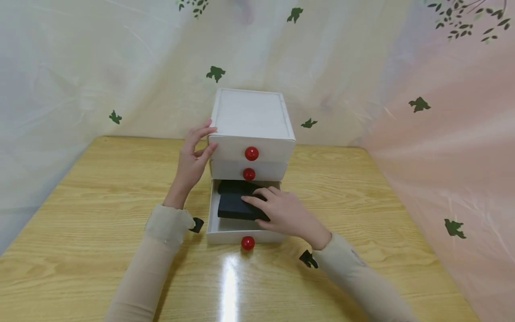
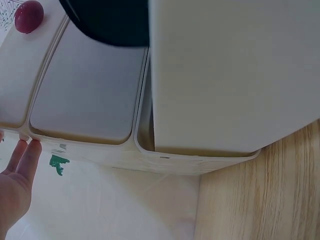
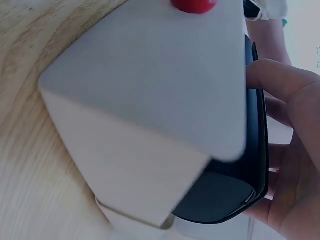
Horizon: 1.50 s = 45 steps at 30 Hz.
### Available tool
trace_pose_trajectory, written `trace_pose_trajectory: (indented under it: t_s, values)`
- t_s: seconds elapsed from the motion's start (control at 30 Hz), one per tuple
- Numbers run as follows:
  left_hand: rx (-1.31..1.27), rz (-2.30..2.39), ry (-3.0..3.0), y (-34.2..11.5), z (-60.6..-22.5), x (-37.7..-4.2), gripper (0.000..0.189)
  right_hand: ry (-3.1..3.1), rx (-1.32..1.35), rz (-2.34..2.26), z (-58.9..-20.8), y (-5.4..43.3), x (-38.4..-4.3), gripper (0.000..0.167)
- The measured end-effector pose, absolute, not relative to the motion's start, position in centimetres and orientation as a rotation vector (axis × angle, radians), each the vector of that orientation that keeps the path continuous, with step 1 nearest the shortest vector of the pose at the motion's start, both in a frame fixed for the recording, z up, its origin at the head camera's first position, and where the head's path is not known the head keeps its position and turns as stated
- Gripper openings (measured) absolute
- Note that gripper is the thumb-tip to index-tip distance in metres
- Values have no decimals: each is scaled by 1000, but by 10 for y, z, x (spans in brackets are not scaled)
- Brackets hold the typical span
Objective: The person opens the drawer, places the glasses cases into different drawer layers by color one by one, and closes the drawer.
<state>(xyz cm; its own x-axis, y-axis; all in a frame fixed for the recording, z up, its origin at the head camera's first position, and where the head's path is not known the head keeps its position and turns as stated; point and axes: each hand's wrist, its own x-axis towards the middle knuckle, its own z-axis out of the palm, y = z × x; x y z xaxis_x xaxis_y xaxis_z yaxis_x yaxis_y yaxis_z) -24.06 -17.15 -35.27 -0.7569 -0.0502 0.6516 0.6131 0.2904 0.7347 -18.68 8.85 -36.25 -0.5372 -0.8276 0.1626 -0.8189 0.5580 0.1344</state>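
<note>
A small white cabinet (image 1: 253, 114) with three drawers and red knobs stands on the table. Its bottom drawer (image 1: 225, 237) is pulled out. Inside that drawer lies a dark, box-like case (image 1: 235, 205), whose rounded end and thin flap edge show in the right wrist view. My right hand (image 1: 283, 212) reaches in from the right and grips the case's right end, thumb toward the front and fingers over the top. My left hand (image 1: 193, 156) touches the cabinet's upper left corner, with straight fingers along the side and the thumb at the front.
The upper two drawers, with a top knob (image 1: 251, 153) and a middle knob (image 1: 249, 174), are closed. A wooden table (image 1: 100, 214) surrounds the cabinet. Behind it hangs a pale curtain (image 1: 161, 67) with green bird shapes.
</note>
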Motion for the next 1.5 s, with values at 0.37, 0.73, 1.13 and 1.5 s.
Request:
trace_pose_trajectory:
  t_s: [0.37,0.73,1.13,1.5]
  values:
    - [-514,-1508,-1989,-172,-354,-242,35,-2636,1424,-115,-373,70,-192,57]
    - [-520,-1516,-1972,-171,-354,-241,35,-2763,1428,-68,-380,67,-199,56]
    - [-532,-1530,-1955,-171,-353,-240,34,-2758,1383,-102,-390,67,-207,57]
    - [-527,-1527,-1954,-172,-353,-240,34,-2828,1388,-117,-393,64,-207,59]
